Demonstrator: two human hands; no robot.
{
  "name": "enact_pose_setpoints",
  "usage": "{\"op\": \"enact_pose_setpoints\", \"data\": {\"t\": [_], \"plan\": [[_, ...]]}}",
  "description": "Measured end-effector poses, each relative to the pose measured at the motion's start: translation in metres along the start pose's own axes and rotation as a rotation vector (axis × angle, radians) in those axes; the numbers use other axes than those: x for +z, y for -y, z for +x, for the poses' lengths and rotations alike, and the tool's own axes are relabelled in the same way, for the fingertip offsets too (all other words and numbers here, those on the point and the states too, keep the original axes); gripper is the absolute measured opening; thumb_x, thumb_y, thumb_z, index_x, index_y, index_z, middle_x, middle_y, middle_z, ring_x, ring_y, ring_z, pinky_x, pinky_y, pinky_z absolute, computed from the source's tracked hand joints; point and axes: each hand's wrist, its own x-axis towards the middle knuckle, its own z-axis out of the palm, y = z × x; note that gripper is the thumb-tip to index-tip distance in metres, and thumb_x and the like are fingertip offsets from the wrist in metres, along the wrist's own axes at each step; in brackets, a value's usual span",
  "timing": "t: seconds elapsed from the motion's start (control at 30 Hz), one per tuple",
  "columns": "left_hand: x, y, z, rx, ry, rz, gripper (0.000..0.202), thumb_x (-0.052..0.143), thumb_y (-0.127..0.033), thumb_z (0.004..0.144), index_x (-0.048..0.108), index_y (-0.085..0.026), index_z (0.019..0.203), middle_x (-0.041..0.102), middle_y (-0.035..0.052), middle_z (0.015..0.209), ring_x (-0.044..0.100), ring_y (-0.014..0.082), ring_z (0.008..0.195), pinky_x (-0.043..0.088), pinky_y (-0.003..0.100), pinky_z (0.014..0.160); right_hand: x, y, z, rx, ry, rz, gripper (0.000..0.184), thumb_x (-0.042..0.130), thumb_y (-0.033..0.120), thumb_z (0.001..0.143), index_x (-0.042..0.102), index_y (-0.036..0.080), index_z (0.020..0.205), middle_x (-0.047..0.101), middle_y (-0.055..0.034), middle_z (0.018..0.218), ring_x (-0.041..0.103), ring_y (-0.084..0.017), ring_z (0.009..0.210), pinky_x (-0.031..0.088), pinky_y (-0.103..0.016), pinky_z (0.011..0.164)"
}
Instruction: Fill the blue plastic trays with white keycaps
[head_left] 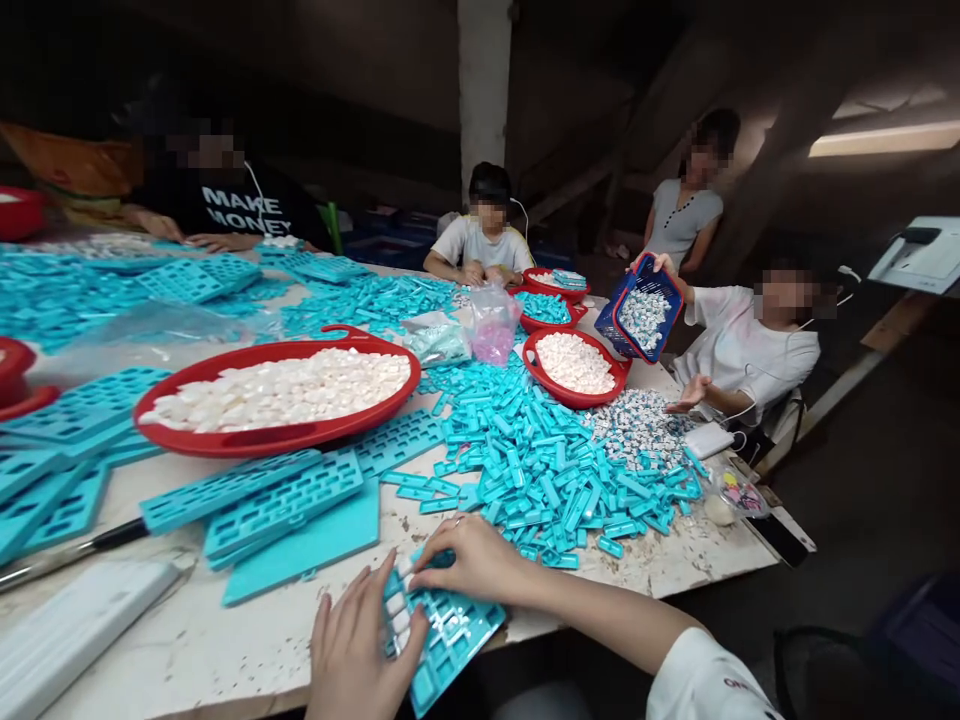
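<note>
At the table's near edge lies a turquoise tray (pixel 459 622) with rows of small square pockets, tilted. A few white pieces (pixel 400 622) sit in a row along its left side. My left hand (pixel 364 635) grips that side, thumb across the top and fingers along the outer edge. Over the tray's far end, my right hand (pixel 472 558) has thumb and fingers drawn together at a white piece; the fingertips partly hide it. Just beyond my hands spreads a heap of small turquoise oblong parts (pixel 517 470).
A red basin (pixel 277 440) of white pieces stands ahead, by stacked turquoise trays (pixel 300 505). A white power bank-like block (pixel 82 630) and a brush (pixel 75 550) lie left. Across the table, a person tips a blue basket (pixel 611 310) over small white-and-blue pieces (pixel 637 425). Other people are around.
</note>
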Motion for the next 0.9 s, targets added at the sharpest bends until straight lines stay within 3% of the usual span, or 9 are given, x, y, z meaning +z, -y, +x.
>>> {"op": "enact_pose_setpoints", "data": {"t": [0.07, 0.13, 0.2, 0.27, 0.37, 0.47, 0.67, 0.8, 0.9], "plan": [[-0.003, -0.002, -0.001, -0.012, -0.017, -0.053, 0.058, 0.05, -0.042, 0.091, 0.04, -0.024, 0.146, 0.064, 0.0145, 0.121, 0.06, 0.0366, 0.115, 0.033, 0.064, 0.111, -0.002, 0.001, 0.001, 0.027, -0.049, 0.041, 0.025, 0.089, 0.03, 0.073, 0.077, 0.021, 0.093, 0.072, -0.0025, 0.101, 0.065, -0.019, 0.106, 0.04, -0.031, 0.102], [-0.009, -0.009, -0.003, -0.059, -0.042, -0.109, 0.065, 0.052, -0.044, 0.091, 0.035, -0.024, 0.15, 0.06, 0.0161, 0.125, 0.059, 0.0377, 0.115, 0.045, 0.06, 0.102, -0.004, 0.003, 0.001, 0.08, -0.098, 0.102, 0.051, 0.095, 0.033, 0.062, 0.074, 0.025, 0.108, 0.065, -0.0051, 0.121, 0.055, -0.023, 0.124, 0.034, -0.037, 0.111], [-0.016, -0.019, -0.004, -0.09, -0.087, -0.149, 0.072, 0.055, -0.044, 0.092, 0.029, -0.023, 0.155, 0.057, 0.0175, 0.128, 0.058, 0.0384, 0.118, 0.051, 0.055, 0.095, -0.005, 0.006, 0.0, 0.132, -0.106, 0.195, 0.077, 0.097, 0.035, 0.055, 0.066, 0.028, 0.125, 0.056, -0.007, 0.135, 0.047, -0.026, 0.132, 0.034, -0.041, 0.112], [-0.023, -0.028, -0.004, -0.088, -0.137, -0.168, 0.076, 0.059, -0.039, 0.091, 0.024, -0.024, 0.158, 0.056, 0.017, 0.129, 0.058, 0.0372, 0.118, 0.052, 0.052, 0.095, -0.006, 0.01, -0.001, 0.168, -0.069, 0.335, 0.088, 0.097, 0.033, 0.054, 0.059, 0.03, 0.133, 0.056, -0.0065, 0.135, 0.051, -0.026, 0.129, 0.039, -0.041, 0.109], [-0.027, -0.034, -0.005, -0.082, -0.2, -0.196, 0.077, 0.062, -0.034, 0.091, 0.025, -0.027, 0.158, 0.057, 0.015, 0.129, 0.058, 0.0355, 0.118, 0.052, 0.051, 0.097, -0.007, 0.019, -0.004, 0.194, -0.074, 0.515, 0.086, 0.095, 0.028, 0.056, 0.056, 0.031, 0.134, 0.061, -0.0031, 0.131, 0.057, -0.024, 0.123, 0.043, -0.04, 0.105], [-0.022, -0.034, -0.007, -0.111, -0.237, -0.255, 0.075, 0.066, -0.032, 0.088, 0.032, -0.03, 0.156, 0.057, 0.0141, 0.131, 0.057, 0.036, 0.121, 0.051, 0.054, 0.1, -0.007, 0.029, -0.007, 0.185, -0.149, 0.56, 0.085, 0.095, 0.026, 0.053, 0.059, 0.031, 0.13, 0.062, -0.002, 0.132, 0.056, -0.025, 0.125, 0.039, -0.041, 0.109], [-0.02, -0.037, 0.001, -0.409, -0.11, -0.763, 0.074, 0.055, -0.038, 0.094, 0.022, -0.025, 0.158, 0.045, 0.0149, 0.153, 0.044, 0.0347, 0.141, 0.045, 0.051, 0.11, -0.008, 0.042, -0.007, 0.14, -0.185, 0.64, 0.087, 0.096, 0.03, 0.052, 0.06, 0.031, 0.13, 0.062, -0.0023, 0.131, 0.057, -0.024, 0.122, 0.042, -0.039, 0.106], [-0.027, -0.04, 0.017, -0.523, -0.088, -1.069, 0.06, 0.053, -0.044, 0.091, 0.047, -0.02, 0.146, 0.056, 0.0123, 0.145, 0.052, 0.0366, 0.135, 0.051, 0.048, 0.106, -0.015, 0.044, -0.002, 0.193, -0.158, 0.686, 0.09, 0.096, 0.038, 0.051, 0.06, 0.027, 0.132, 0.067, -0.0023, 0.115, 0.064, -0.02, 0.098, 0.052, -0.034, 0.089], [-0.032, -0.043, 0.024, -0.584, -0.138, -1.135, 0.054, 0.059, -0.042, 0.087, 0.058, -0.02, 0.137, 0.061, 0.0097, 0.141, 0.056, 0.036, 0.13, 0.054, 0.045, 0.102, -0.021, 0.045, 0.001, 0.182, -0.097, 0.666, 0.091, 0.095, 0.041, 0.053, 0.057, 0.027, 0.134, 0.066, -0.0015, 0.11, 0.064, -0.017, 0.087, 0.054, -0.03, 0.082]]}}
